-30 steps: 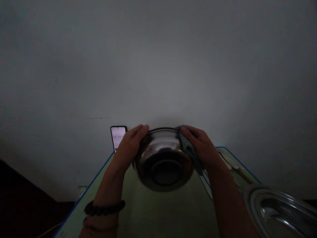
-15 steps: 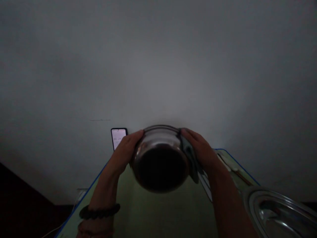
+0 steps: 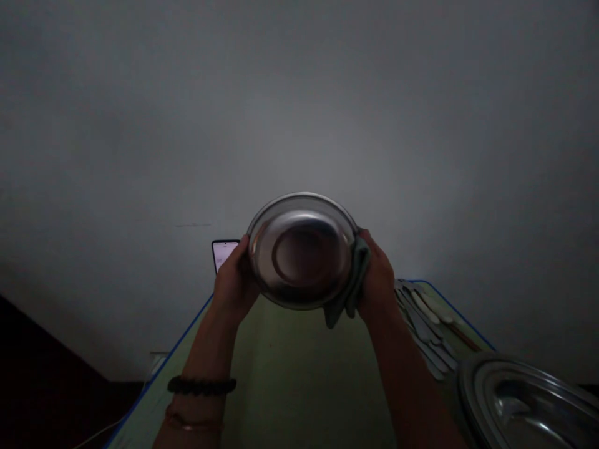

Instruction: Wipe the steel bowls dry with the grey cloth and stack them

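Above the green table (image 3: pixel 309 374) a shiny metal bowl (image 3: pixel 304 249) is held up in both hands, tilted so that one round face with a ringed centre points at me. My left hand (image 3: pixel 235 284) grips its left rim, fingers partly hidden behind it. On the right side my right hand (image 3: pixel 375 274) is closed on the rim with a grey-green cloth (image 3: pixel 358 274) between palm and bowl. A fold of the cloth hangs below the bowl's lower right edge.
A phone (image 3: pixel 224 251) leans upright against the grey wall (image 3: pixel 299 112) behind my left hand. Several pieces of cutlery (image 3: pixel 428 330) lie along the table's right side. Large metal basins (image 3: pixel 528 399) stand at the lower right.
Both hands have raised the bowl and tipped it, so its round face now shows more fully. The cloth has moved up with my right hand, uncovering more cutlery.
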Motion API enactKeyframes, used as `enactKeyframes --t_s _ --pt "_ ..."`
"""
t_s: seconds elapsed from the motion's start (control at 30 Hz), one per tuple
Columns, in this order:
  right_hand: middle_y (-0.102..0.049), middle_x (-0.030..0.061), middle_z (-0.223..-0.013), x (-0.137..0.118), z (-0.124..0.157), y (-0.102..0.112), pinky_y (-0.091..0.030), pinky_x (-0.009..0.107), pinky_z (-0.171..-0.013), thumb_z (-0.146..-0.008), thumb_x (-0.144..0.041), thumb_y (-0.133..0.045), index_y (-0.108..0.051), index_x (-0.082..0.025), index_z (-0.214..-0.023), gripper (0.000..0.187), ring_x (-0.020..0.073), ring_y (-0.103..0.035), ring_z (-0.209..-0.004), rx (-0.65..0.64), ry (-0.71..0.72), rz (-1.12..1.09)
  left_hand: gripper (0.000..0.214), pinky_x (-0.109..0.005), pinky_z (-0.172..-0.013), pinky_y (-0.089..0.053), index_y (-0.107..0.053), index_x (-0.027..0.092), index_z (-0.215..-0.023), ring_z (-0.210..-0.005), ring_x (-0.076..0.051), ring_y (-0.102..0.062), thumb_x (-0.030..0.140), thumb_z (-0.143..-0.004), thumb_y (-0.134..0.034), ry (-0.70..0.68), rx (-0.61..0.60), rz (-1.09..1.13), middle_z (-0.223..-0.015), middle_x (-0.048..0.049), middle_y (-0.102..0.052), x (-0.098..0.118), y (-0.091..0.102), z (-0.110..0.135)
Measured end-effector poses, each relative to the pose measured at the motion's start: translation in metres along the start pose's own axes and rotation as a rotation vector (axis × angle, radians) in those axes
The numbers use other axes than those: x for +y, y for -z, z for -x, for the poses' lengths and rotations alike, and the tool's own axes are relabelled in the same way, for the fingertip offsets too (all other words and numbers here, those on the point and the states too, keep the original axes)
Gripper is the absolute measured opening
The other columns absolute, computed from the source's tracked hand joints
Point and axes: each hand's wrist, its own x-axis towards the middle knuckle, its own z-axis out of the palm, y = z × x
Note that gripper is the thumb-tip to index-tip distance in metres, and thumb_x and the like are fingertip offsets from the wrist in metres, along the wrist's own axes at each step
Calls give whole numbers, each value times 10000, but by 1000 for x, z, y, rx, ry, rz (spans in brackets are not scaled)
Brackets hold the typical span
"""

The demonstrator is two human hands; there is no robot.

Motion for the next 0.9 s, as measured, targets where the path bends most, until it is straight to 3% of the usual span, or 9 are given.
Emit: enactKeyframes --t_s 0.1,0.17,0.23,0.43,0.5,0.6,0.67,0.8,0.9 --pt "-640 -7 -788 0 0 2 -441 282 -711 -784 -602 -530 -671 -223 -868 413 165 -587 -791 35 13 111 268 -282 -693 -456 -649 212 -783 -702 -160 -576 447 -784 -519 -100 135 -153 -698 11 -640 2 -3 2" --pt "-665 8 -918 -8 0 8 -429 295 -794 -788 -597 -535 -681 -226 -932 424 184 -584 -911 -30 38 236 302 -279 -686 -441 -635 208 -677 -686 -164 -552 462 -789 -515 -123 141 -332 -625 18 -609 6 -1 4" --pt "-662 3 -921 -21 1 16 -416 294 -805 -810 -578 -530 -675 -224 -916 397 183 -573 -909 -184 50 359 337 -279 -663 -425 -609 202 -597 -664 -170 -527 465 -786 -517 -114 23 -483 -580 16 -591 11 1 8" --pt "-611 -17 -739 -44 6 24 -402 268 -711 -885 -480 -476 -625 -214 -768 326 158 -543 -754 -586 102 658 396 -254 -596 -384 -604 186 -591 -594 -141 -479 488 -826 -503 -29 -525 -692 -596 22 -573 15 -7 20" --pt "-610 -15 -744 -41 8 20 -399 267 -702 -895 -462 -468 -617 -209 -759 323 152 -537 -743 -637 123 664 362 -240 -571 -373 -618 183 -598 -581 -129 -477 475 -804 -563 -6 -550 -663 -594 26 -565 11 -8 19" --pt "-585 -23 -718 -34 7 13 -388 258 -667 -887 -459 -482 -599 -198 -725 329 135 -511 -703 -581 151 595 350 -236 -577 -391 -644 185 -616 -577 -123 -505 501 -763 -609 10 -356 -468 -598 21 -593 5 0 10" --pt "-548 -35 -675 -28 5 10 -378 250 -626 -860 -487 -516 -594 -193 -715 337 124 -489 -668 -467 146 496 369 -242 -582 -408 -660 184 -630 -566 -125 -519 533 -742 -614 42 -233 -292 -585 14 -607 2 7 4" --pt "-520 -49 -649 -15 3 6 -378 247 -568 -796 -567 -554 -620 -196 -796 377 112 -469 -600 -113 47 174 393 -260 -596 -433 -669 176 -658 -551 -132 -524 558 -729 -609 90 -161 -95 -564 8 -603 -4 13 -1" --pt "-553 -40 -680 -12 3 5 -389 258 -585 -776 -604 -548 -642 -201 -816 416 118 -484 -610 43 -15 155 430 -263 -576 -416 -644 184 -634 -539 -131 -495 583 -762 -552 -12 -79 -165 -552 13 -584 -6 11 -2"
